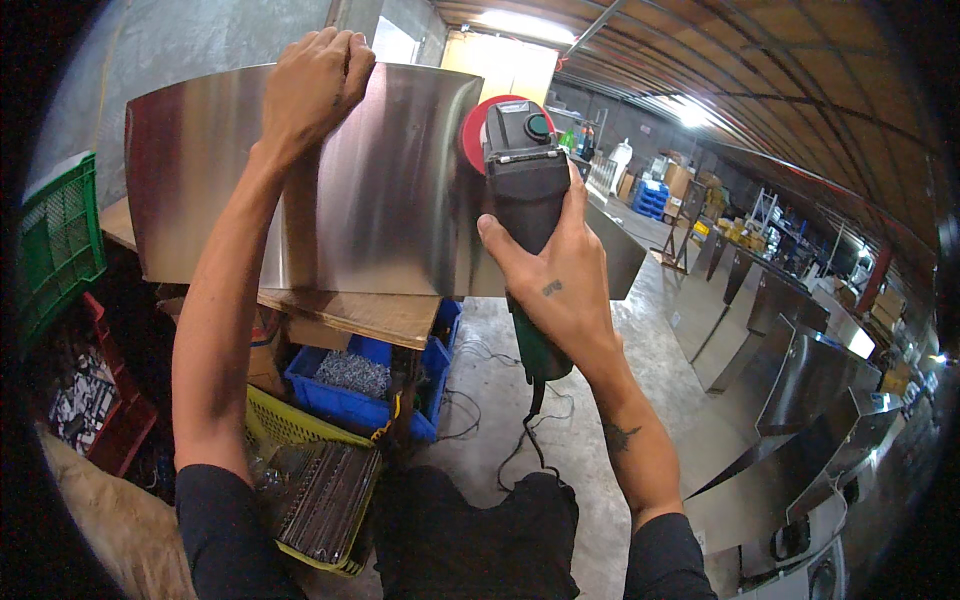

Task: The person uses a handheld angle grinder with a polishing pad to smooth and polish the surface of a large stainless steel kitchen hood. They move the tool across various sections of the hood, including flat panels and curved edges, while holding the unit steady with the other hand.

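Note:
A curved, brushed metal panel stands upright on a wooden bench top. My left hand is closed over the panel's upper edge, fingers curled out of sight behind it. My right hand grips an angle grinder with a black head and a green body. The grinder's red disc is at the panel's right end. Whether disc and metal touch I cannot tell. A black cord hangs from the grinder's lower end.
Below the bench are a blue bin of small metal parts and a yellow-green basket holding dark flat pieces. A green crate stands at left. Several bent metal sheets line the right side. Cables lie on the concrete floor.

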The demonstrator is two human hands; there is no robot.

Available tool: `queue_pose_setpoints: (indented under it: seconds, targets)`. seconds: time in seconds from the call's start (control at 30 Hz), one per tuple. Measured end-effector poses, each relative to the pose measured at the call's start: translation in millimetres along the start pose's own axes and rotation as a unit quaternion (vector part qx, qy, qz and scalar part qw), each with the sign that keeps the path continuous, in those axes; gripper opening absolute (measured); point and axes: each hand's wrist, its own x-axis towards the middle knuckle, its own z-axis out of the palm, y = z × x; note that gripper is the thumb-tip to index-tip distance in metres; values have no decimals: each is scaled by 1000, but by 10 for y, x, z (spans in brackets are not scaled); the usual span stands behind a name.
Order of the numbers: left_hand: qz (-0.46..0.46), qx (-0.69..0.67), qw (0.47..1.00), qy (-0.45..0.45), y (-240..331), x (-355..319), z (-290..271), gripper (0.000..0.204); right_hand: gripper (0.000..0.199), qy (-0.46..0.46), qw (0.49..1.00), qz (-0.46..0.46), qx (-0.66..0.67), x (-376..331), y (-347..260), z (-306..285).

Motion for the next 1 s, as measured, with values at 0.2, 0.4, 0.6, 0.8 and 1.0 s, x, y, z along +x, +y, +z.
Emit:
queue_pose_setpoints:
  seconds: [0.2, 0.4, 0.6, 0.8, 1.0]
  targets:
    - [-3, -1, 1000, -5, 1, -1, 11, 39, 99, 23, 999, -39, 7, 83, 25, 31]
    - [5, 11, 1000, -9, -32, -10, -3, 39, 99, 41, 996, -67, 40, 264, -6, -3]
    - [-5, -3, 1000, -3, -2, 5, 22, 40, 98, 50, 997, -33, 39, 588, 49, -156]
    - [-15, 9, 1000, -25, -16, -15, -4, 39, 101, 25, 999, -25, 23, 148, 88, -130]
    - [4, 10, 1000, -5, -10, -4, -3, 39, 104, 1, 1000, -11, 5, -16, 138, -39]
